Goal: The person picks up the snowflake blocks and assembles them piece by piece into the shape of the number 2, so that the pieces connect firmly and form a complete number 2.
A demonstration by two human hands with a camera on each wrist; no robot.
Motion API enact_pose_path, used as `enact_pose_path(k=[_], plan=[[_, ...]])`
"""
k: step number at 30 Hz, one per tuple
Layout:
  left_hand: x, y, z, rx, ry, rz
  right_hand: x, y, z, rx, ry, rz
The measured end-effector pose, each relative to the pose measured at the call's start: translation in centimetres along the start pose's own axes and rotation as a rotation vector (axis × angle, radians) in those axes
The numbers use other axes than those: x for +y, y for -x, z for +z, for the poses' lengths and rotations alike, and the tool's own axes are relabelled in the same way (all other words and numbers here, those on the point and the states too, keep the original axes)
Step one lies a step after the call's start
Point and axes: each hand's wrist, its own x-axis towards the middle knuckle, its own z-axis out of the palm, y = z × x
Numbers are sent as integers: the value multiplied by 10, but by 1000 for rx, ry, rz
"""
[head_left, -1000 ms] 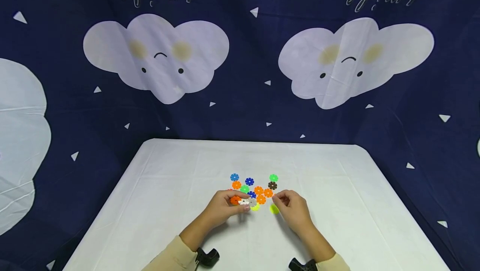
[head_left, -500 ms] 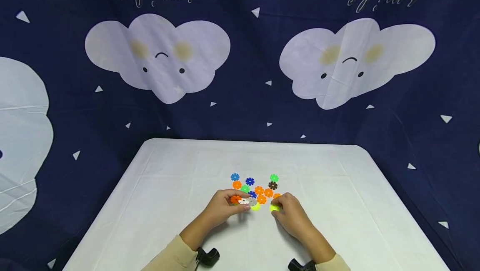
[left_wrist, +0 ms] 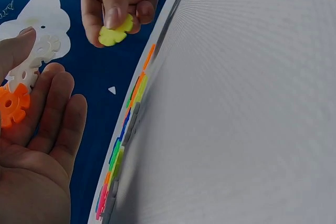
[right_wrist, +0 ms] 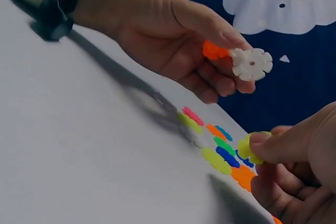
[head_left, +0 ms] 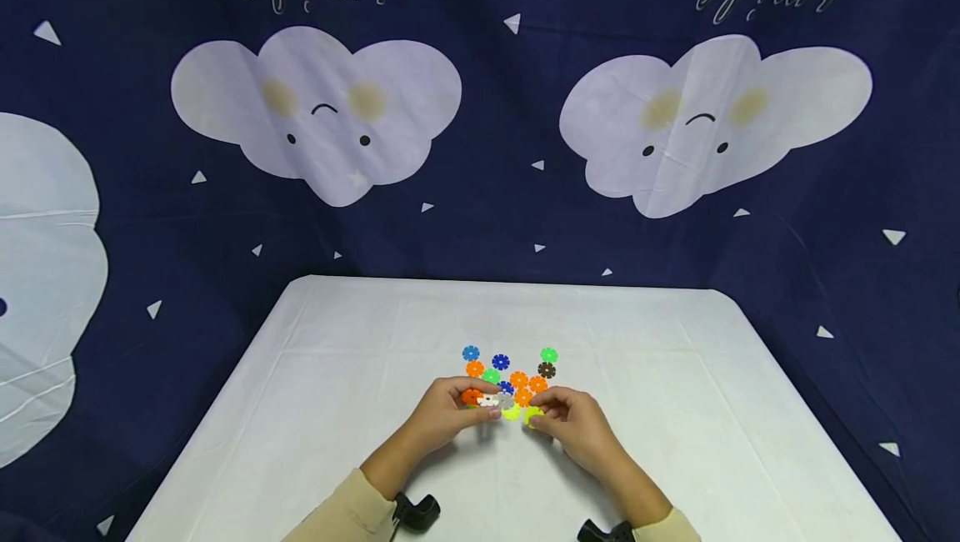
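Note:
My left hand (head_left: 444,414) holds a short joined chain of snowflake building discs above the table. In the left wrist view an orange disc (left_wrist: 12,104) sits at one end; toward the fingertips come a white disc (left_wrist: 24,73) and another pale one. The far pale disc (right_wrist: 252,64) sticks out past the thumb in the right wrist view. To the right, my right hand (head_left: 576,420) pinches a single yellow disc (head_left: 533,416) between thumb and fingers. The yellow disc and the chain are apart, both raised off the table.
Several loose discs lie flat on the white table (head_left: 360,333) beyond my hands: orange (head_left: 519,378), green (head_left: 549,355), brown (head_left: 546,370) and light blue (head_left: 470,353) among them. A dark blue cloth (head_left: 480,225) with printed clouds hangs behind the table.
My right hand has come down to the yellow disc on the table, taken it between thumb and fingers, and moved it left toward the chain. The left hand has stayed nearly still.

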Motion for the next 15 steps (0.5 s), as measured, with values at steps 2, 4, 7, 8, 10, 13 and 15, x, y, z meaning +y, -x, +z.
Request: enact_pose_path(k=[2, 4, 7, 8, 10, 13, 15], plan=[[0, 0, 0, 3, 8, 2, -1, 0, 1, -30, -63, 13], [0, 0, 0, 4, 18, 2, -2, 1, 3, -50, -120, 35], [0, 0, 0, 2, 23, 5, -4, 3, 6, -75, -211, 57], [0, 0, 0, 1, 24, 7, -4, 3, 7, -82, -247, 64], [0, 0, 0, -2, 23, 16, -5, 4, 9, -96, -322, 84], [0, 0, 0, -16, 34, 36, -7, 5, 11, -106, -458, 124], [-1, 0, 0, -31, 54, 49, -7, 5, 12, -98, -530, 141]])
